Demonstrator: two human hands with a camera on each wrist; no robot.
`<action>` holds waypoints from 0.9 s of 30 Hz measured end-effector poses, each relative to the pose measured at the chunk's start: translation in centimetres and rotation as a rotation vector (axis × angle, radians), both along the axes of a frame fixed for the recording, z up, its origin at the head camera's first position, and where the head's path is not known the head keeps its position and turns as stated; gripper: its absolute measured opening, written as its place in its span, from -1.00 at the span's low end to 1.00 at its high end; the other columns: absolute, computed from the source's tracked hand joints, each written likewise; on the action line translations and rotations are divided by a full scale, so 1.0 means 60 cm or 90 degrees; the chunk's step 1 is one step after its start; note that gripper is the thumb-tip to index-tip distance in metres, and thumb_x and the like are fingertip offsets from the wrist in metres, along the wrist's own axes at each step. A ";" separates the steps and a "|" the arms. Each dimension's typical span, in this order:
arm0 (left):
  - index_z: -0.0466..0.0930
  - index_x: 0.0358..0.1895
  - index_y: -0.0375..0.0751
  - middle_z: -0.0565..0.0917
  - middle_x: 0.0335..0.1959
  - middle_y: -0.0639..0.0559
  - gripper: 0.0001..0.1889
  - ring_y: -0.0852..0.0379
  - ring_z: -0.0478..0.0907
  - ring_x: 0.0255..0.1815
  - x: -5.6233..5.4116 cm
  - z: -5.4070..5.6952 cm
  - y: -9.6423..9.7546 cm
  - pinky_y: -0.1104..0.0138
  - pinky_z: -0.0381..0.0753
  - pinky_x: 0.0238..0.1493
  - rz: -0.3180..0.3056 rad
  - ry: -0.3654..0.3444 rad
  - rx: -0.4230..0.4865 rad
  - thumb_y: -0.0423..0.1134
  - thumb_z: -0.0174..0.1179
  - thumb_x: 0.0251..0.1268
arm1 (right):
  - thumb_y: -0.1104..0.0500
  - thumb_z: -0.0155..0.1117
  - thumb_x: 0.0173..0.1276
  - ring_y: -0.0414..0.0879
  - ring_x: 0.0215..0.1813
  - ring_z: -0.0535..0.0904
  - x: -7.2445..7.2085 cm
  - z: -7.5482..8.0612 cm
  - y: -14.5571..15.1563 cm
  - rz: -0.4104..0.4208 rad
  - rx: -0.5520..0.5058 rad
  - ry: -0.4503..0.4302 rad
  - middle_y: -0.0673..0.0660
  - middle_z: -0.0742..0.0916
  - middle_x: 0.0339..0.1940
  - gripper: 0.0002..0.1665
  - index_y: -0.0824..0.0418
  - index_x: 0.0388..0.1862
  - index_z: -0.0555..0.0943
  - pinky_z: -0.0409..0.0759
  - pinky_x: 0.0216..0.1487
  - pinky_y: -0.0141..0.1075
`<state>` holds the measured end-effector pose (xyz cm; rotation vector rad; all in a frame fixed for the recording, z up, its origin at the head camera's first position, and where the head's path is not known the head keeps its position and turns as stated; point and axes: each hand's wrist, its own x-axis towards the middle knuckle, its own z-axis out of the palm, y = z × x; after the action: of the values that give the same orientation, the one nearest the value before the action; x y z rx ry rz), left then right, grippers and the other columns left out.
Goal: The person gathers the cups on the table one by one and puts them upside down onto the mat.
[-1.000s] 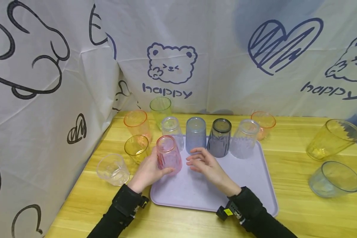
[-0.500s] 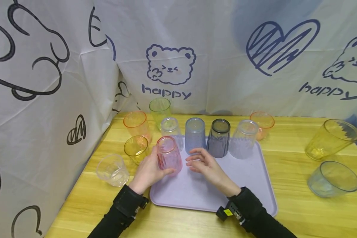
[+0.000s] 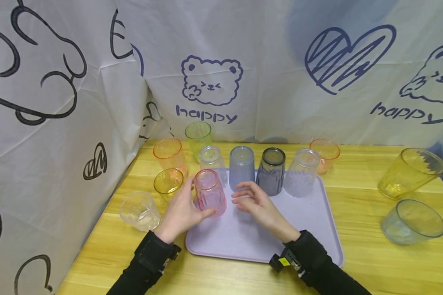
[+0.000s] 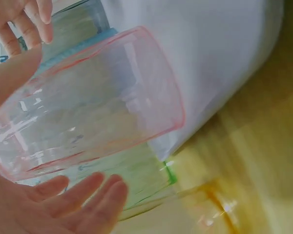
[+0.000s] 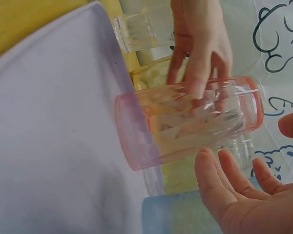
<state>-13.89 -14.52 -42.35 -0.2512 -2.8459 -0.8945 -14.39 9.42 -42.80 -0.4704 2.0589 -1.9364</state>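
An upside-down pink glass stands on the lilac tray, at its left side. My left hand is around its left side with thumb and fingers spread; in the left wrist view, the fingers lie loosely extended below the pink glass, apart from its wall. To the right of the glass, my right hand hovers over the tray, fingers relaxed and holding nothing. Behind it, along the tray's back, stand an upturned clear glass, blue glass, dark grey glass and another clear glass.
Left of the tray stand a clear glass, an amber glass, an orange glass and a green glass. To the right are an orange-rimmed glass, a yellow glass and a grey-blue glass.
My left hand's fingers have loosened and drawn slightly left from the pink glass, which stays in place. The right hand has hardly moved.
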 end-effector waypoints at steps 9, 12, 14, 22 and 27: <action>0.20 0.52 -0.21 0.41 0.48 -0.21 0.04 -0.23 0.39 0.47 0.018 0.064 -0.012 -0.15 0.44 0.42 -0.037 0.067 -0.009 0.15 0.49 0.01 | 0.34 0.10 0.49 0.37 0.23 0.59 -0.005 0.025 0.001 -0.025 0.009 0.104 0.54 0.59 0.15 -0.55 0.49 0.28 0.33 0.63 0.19 -0.41; 0.24 0.51 -0.19 0.44 0.46 -0.17 -0.02 -0.20 0.42 0.44 0.016 0.090 -0.020 -0.14 0.46 0.41 -0.043 0.088 -0.022 0.17 0.45 0.05 | 0.37 0.13 0.46 0.34 0.23 0.59 -0.010 0.037 0.001 -0.043 0.012 0.141 0.52 0.61 0.13 -0.56 0.48 0.26 0.37 0.61 0.17 -0.47; 0.29 0.48 -0.20 0.47 0.43 -0.17 -0.06 -0.19 0.45 0.41 0.012 0.110 -0.026 -0.12 0.48 0.39 -0.047 0.113 -0.034 0.16 0.43 0.07 | 0.39 0.15 0.44 0.31 0.23 0.59 -0.014 0.047 0.001 -0.053 0.017 0.165 0.50 0.62 0.13 -0.55 0.49 0.26 0.38 0.63 0.18 -0.42; 0.30 0.48 -0.21 0.47 0.42 -0.22 -0.11 -0.23 0.45 0.39 -0.039 0.187 -0.046 -0.13 0.50 0.35 -0.049 0.125 -0.098 0.18 0.36 0.15 | 0.39 0.19 0.40 0.17 0.22 0.61 -0.037 0.091 -0.002 -0.082 0.078 0.275 0.35 0.66 0.14 -0.54 0.37 0.27 0.44 0.66 0.26 -0.09; 0.25 0.51 -0.17 0.41 0.48 -0.21 -0.11 -0.25 0.41 0.43 -0.091 0.221 -0.045 -0.14 0.44 0.40 -0.056 0.092 -0.135 0.20 0.32 0.19 | 0.36 0.21 0.39 0.17 0.22 0.61 -0.055 0.116 -0.011 -0.082 0.102 0.312 0.31 0.66 0.14 -0.53 0.33 0.27 0.44 0.65 0.27 -0.03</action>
<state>-19.34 -17.21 -29.09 -0.4483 -2.8121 -0.5616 -17.68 8.74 -35.85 -0.8638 2.5761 -1.8366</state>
